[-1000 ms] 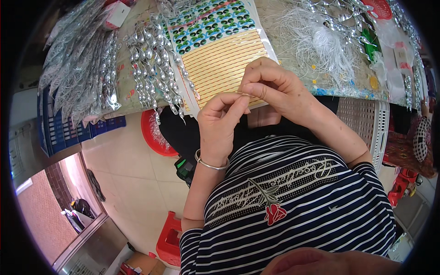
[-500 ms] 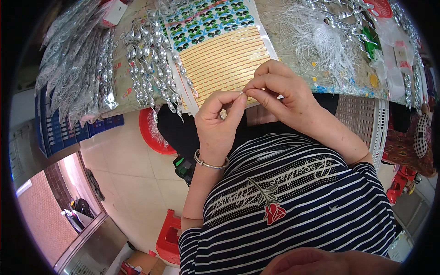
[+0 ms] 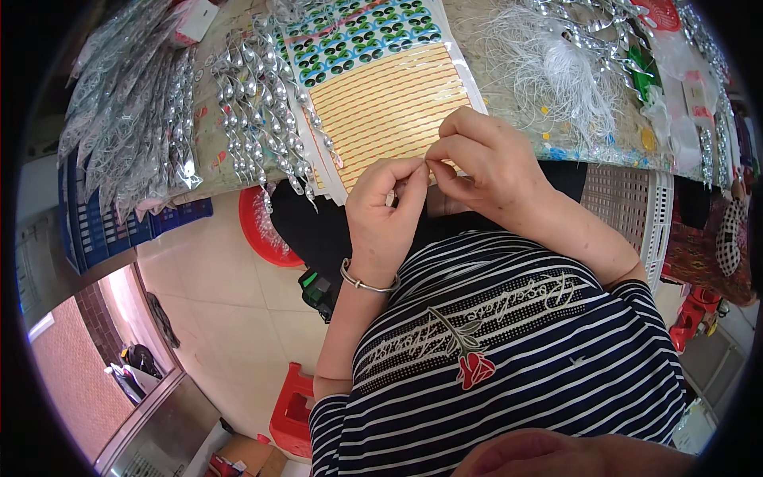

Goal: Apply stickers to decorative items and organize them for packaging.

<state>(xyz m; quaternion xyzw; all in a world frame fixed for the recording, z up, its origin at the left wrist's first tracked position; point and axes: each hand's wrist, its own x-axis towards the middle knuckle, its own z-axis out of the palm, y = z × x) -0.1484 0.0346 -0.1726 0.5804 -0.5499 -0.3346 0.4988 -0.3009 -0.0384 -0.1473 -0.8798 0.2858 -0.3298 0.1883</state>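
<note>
My left hand [image 3: 387, 205] and my right hand [image 3: 491, 168] meet fingertip to fingertip at the table's near edge. Both are closed in a pinch; whatever lies between the fingertips is too small to make out. Just beyond them lies a yellow sheet with red wavy lines [image 3: 389, 103], topped by rows of green and black eye-shaped stickers [image 3: 366, 36]. Left of the sheet, silver twisted spiral strips [image 3: 258, 111] hang toward the table edge. A bundle of white threads [image 3: 568, 79] is spread out to the right of my right hand.
Clear-wrapped silver strips [image 3: 131, 119] pile up at the far left, above a blue crate [image 3: 143, 226]. A red basin [image 3: 266, 234] and a red stool [image 3: 292, 409] stand below on the left. A white plastic basket [image 3: 628, 207] is under the table at right.
My fingertips have drawn closer together, and the small white bit seen between them earlier is now hidden. My left hand has shifted slightly to the right.
</note>
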